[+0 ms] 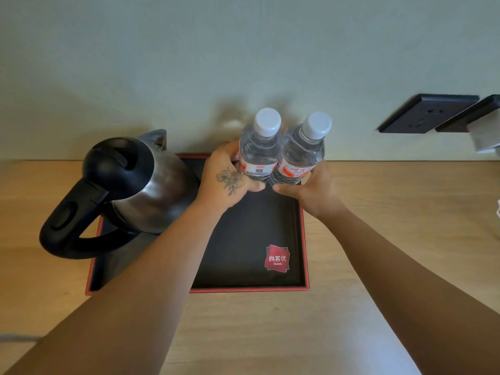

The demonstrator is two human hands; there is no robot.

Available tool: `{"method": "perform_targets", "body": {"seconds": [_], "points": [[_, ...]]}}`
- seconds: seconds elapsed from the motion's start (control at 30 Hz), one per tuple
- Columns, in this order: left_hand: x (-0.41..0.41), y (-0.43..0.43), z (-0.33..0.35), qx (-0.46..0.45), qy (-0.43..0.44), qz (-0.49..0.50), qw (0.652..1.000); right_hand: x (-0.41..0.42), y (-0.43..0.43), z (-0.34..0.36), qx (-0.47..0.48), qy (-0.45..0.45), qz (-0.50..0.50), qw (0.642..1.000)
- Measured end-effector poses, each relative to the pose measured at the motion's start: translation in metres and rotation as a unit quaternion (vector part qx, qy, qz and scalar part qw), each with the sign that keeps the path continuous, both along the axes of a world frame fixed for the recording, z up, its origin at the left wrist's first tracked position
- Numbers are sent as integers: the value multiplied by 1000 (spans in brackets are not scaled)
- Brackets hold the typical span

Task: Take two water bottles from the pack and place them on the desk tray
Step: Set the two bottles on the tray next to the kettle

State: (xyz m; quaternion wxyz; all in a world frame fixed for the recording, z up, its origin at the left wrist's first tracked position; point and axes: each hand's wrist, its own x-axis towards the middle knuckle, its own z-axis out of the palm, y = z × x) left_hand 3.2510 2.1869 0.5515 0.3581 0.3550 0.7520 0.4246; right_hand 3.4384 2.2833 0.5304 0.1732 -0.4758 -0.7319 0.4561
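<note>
The placing step is under way: the left hand (226, 177) grips one water bottle (258, 151), the right hand (311, 189) the other bottle (301, 155), both upright and touching at the tray's (302, 239) far right corner, beside the kettle (140, 185). Next, the fingers should loosen once both bases sit flat.

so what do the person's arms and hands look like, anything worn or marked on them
Both forearms are bare, with no sleeves in view. No watch, bracelet or glove shows, and no rings that I can make out. The left hand has a dark line tattoo of a flower with leaves on its back. The right hand shows no markings.
</note>
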Motion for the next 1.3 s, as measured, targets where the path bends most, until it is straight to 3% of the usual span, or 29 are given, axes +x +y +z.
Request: {"method": "perform_targets", "body": {"seconds": [0.2,0.37,0.6,0.73,1.3], "points": [[2,-11,20,-2,-10,-28,1000,-1,-8,25,3,-51,25,998],[-17,-17,91,-53,96,-128,986,16,-16,90,66,-113,75,989],[-22,-8,184,2,296,-261,919,17,-20,188,189,-181,143,955],[-14,2,193,-45,390,-324,860,9,-19,201,225,-212,173,935],[-2,3,174,-56,435,-208,874,7,-7,194,289,-258,161,908]]}}
